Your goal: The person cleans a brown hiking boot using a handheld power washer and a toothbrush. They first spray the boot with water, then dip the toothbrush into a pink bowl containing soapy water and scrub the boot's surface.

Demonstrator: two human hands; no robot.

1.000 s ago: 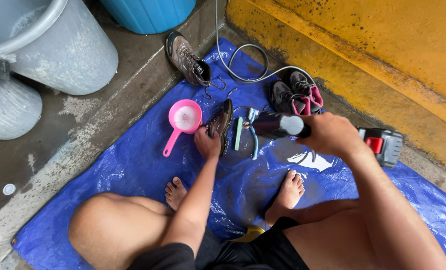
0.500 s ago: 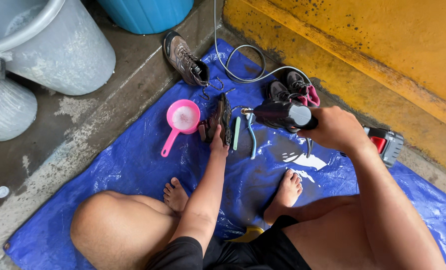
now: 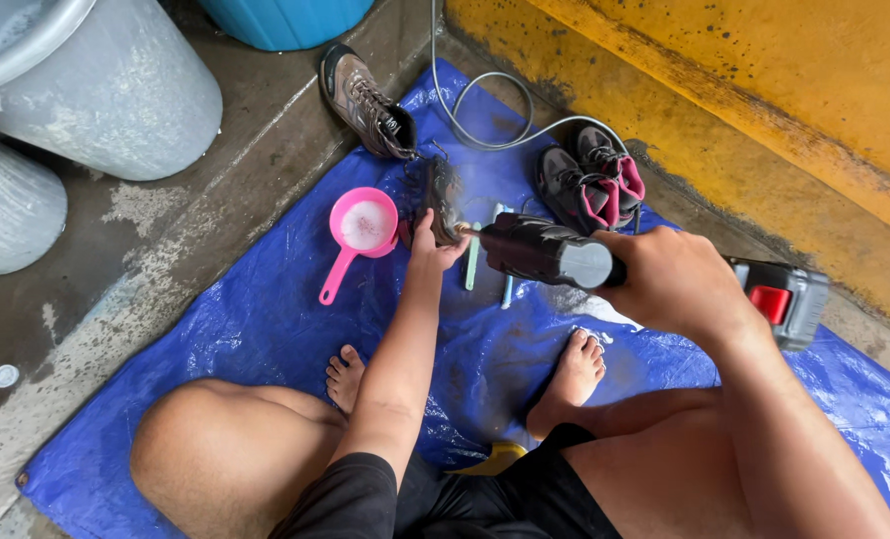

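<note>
Shoe (image 3: pixel 443 200) lies at 12 o'clock from the left hand (image 3: pixel 431 245) gripping it; right hand (image 3: pixel 674 279) holds sprayer (image 3: pixel 545 252), nozzle pointing at 9 o'clock toward it.

Bare blue tarp (image 3: pixel 265 329) left of the pink scoop (image 3: pixel 363 228) gives a hand room. Ahead it's crowded: brown shoe (image 3: pixel 367 103), grey-pink shoes (image 3: pixel 590 182) & hose (image 3: pixel 485 120). Grey tubs (image 3: pixel 115 90) block far left, yellow wall (image 3: pixel 764 80) blocks right.

tarp (image 3: pixel 265 329): glossy wet plastic | scoop (image 3: pixel 363 228): smooth plastic | floor (image 3: pixel 115 269): rough concrete
</note>
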